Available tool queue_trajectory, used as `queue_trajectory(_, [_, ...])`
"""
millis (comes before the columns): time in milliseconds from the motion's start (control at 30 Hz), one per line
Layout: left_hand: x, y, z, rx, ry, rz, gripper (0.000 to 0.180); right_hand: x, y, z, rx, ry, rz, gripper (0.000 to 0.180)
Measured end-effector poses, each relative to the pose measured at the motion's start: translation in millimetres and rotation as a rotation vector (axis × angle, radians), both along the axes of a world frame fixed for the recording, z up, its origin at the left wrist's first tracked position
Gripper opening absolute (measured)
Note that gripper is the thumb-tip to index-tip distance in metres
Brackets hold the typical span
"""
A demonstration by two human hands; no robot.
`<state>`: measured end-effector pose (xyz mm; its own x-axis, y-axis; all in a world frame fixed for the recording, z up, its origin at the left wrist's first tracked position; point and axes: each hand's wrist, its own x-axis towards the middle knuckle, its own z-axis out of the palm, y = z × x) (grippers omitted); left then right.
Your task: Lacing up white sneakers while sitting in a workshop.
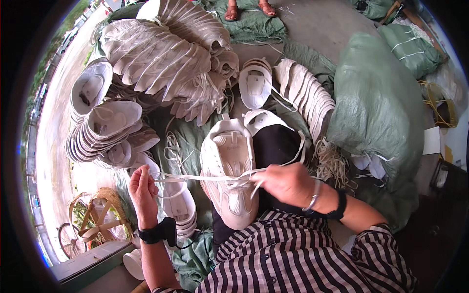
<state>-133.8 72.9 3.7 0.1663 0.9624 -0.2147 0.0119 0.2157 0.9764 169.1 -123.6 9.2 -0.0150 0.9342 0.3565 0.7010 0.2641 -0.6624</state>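
Note:
A cream shoe upper [228,171] lies on my lap, toe toward me. A flat white lace [195,177] runs through its eyelets and stretches sideways. My left hand [142,191] pinches the lace's left end, pulled taut out to the left. My right hand [283,183] grips the other end just right of the shoe, over the dark cloth on my knee. Both wrists wear black bands; the right also has a metal bangle.
Stacks of cream shoe uppers [161,53] pile at the back and left [105,129], another row [305,90] at the right. Loose laces [332,163] lie beside a big green sack [378,105]. Another person's sandalled feet [249,10] stand at the top. A wicker basket [97,217] sits lower left.

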Motion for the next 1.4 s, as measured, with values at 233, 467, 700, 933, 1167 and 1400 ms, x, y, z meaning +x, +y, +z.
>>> queue_trajectory(233, [-8.1,6.0,7.9,-0.052,-0.06,0.036,0.014,-14.7,22.6,-34.5,-0.124,0.053,0.07,0.007])
queue_trajectory(467, [-11.4,9.6,10.8,-0.062,-0.11,0.067,0.013,-6.6,33.9,6.4,-0.119,0.608,-0.251,0.017])
queue_trajectory(700, [-36.3,30.9,-1.7,0.084,0.075,0.195,0.017,25.5,-5.7,-2.8,-0.479,0.401,0.032,0.01])
queue_trajectory(933, [-20.3,-17.8,-65.2,0.068,0.515,-0.187,0.019,94.7,-39.4,-21.1,-0.679,0.729,-0.466,0.024])
queue_trajectory(1167, [71.8,-76.1,10.7,0.752,0.563,-0.499,0.023,59.6,-14.1,-10.9,-0.376,0.264,-0.447,0.015])
queue_trajectory(1400, [115.7,-84.5,29.1,1.078,0.853,-0.736,0.016,10.5,21.7,4.3,0.077,-0.045,-0.168,0.005])
